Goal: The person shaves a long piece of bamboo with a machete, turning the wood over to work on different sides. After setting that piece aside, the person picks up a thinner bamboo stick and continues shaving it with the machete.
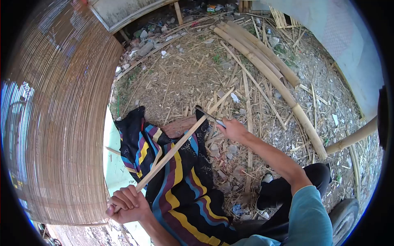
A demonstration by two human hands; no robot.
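Observation:
My left hand [130, 205] is closed around the near end of a long, pale bamboo strip [170, 153]. The strip slants up and away across my lap, and a thin sliver [157, 156] stands off its side. In my closed right hand [233, 130] is a knife [211, 117], its blade laid against the strip near the far part. Beneath the strip, a dark cloth [180, 197] with yellow, blue and maroon stripes covers my legs. A reddish-brown block [179, 127] lies on the ground just past the cloth.
At left hangs a slatted bamboo blind [61, 123]. Thick bamboo poles [271, 76] lie at the upper right, among scattered strips, shavings and rubble. A pale sheet [349, 45] is at the far right, with a tyre [345, 219] below it.

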